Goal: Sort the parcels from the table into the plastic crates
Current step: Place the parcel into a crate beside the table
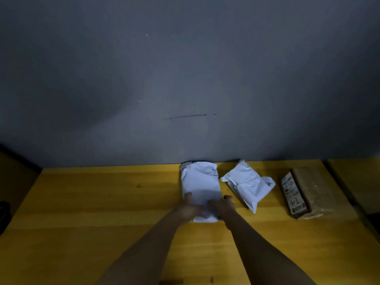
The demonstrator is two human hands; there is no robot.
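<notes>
Gripping the white mailer (199, 185) at twelve o'clock on the table (102, 202), left hand (190, 208) and right hand (223, 206) clamp its near corners, probably to lift it; no crates show. Another mailer (247, 185) lies at one o'clock.

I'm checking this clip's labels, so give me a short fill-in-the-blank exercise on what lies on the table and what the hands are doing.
1. Both hands, left hand and right hand, hold the near end of the ____ mailer.
2. The crumpled mailer lies to the ____ of the one being held.
3. The parcel furthest right on the yellow table is a brown ____.

Missing words: white; right; box
</notes>
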